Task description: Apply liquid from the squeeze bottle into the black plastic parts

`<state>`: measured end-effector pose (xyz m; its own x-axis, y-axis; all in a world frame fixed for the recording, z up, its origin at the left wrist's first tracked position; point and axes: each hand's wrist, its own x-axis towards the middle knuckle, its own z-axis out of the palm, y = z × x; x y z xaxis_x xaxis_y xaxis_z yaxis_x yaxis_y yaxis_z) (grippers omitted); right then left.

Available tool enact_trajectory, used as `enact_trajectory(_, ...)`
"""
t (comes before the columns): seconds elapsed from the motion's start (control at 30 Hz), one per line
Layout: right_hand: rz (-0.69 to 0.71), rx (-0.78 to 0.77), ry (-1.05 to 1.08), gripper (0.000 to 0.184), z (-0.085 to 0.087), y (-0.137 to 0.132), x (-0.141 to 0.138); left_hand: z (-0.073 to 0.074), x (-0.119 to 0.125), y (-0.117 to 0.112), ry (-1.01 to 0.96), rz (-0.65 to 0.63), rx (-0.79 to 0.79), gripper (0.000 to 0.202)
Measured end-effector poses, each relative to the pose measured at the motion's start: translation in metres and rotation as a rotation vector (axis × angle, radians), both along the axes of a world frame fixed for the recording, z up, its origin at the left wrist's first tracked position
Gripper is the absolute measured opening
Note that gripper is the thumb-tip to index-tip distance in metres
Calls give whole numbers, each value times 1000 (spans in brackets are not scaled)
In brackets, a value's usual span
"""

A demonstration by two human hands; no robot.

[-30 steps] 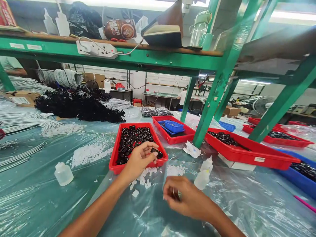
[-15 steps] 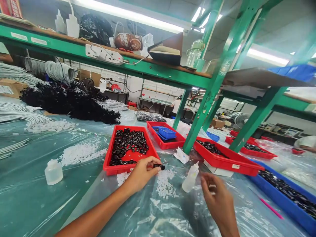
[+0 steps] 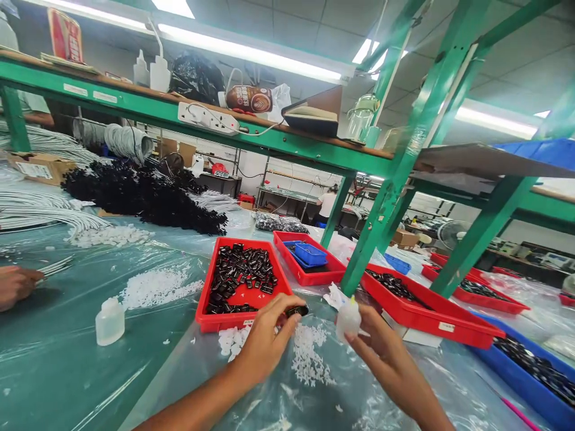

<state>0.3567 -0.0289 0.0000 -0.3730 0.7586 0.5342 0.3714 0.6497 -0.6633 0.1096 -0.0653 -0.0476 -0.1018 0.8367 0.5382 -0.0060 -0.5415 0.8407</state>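
My left hand (image 3: 272, 335) pinches a small black plastic part (image 3: 297, 310) between thumb and fingers, just beyond the near right corner of a red tray (image 3: 211, 323) of similar black parts (image 3: 245, 266). My right hand (image 3: 381, 341) is closed round a translucent white squeeze bottle (image 3: 348, 320) with a yellowish tip. The bottle leans away from me, and its lower end is partly hidden by the fingers. Between and below my hands, small white pieces (image 3: 309, 356) lie scattered on the plastic-covered table (image 3: 188, 383). More white pieces (image 3: 232, 341) sit beside my left wrist.
Another person's hand (image 3: 18, 286) holds thin grey cables at the far left. A second bottle (image 3: 110, 322) stands left. Green shelf posts (image 3: 371, 230) rise behind my right hand, near red trays (image 3: 431, 314) and a blue tray (image 3: 530, 383). A pink stick (image 3: 516, 413) lies right.
My right hand has moved left and taken hold of the squeeze bottle, which now leans away. My left hand still holds the black part. Another person's hand has come into view at left.
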Motion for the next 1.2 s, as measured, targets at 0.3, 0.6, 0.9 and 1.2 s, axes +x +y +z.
enact_trajectory(0.3, 95, 0, 111, 46, 2, 32, -33, 1, -10, 0, 52, 338, 165, 22)
enact_trajectory(0.6, 98, -77, 79, 31, -10, 31, -24, -5, -12, 2, 98, 393, 97, 19)
enact_trajectory(0.9, 116, -104, 69, 30, -3, 25, -22, -8, -13, 2, 131, 385, 102, 18)
enact_trajectory(1.2, 133, -210, 158, 37, 5, 30, -13, 0, -16, -1, 242, 296, 178, 22)
